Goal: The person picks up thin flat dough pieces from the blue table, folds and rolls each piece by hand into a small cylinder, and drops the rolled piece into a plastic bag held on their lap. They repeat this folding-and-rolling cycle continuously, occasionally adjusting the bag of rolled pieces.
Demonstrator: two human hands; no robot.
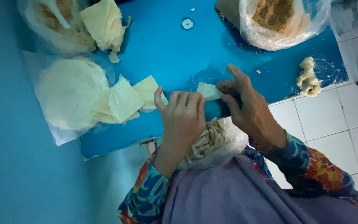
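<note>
Both hands meet over the near edge of the blue bench (179, 45). Between them lies 1 small pale wrapper (209, 91), flat on the bench. The right hand (245, 105) pinches its right end, thumb and forefinger closed narrowly on the sheet. The left hand (183, 114) is curled, knuckles up, its fingertips at the wrapper's left edge; I cannot tell whether it grips anything beneath. So the wrapper sits just far of both hands, its long axis running left to right, and the right hand is the one that has it.

Left of the left hand lie 2 cut squares (125, 99), overlapping, and beyond them a round stack of sheets (67, 91) on clear plastic. At the far left a bag (54, 25) holds filling with more wrappers leaning on it. At the far right a second bag (278, 20) holds brown crumbs. A lump of dough (308, 77) rests near the bench's right edge. In the lap sits a bag of rolled pieces (208, 141), just near of the hands.
</note>
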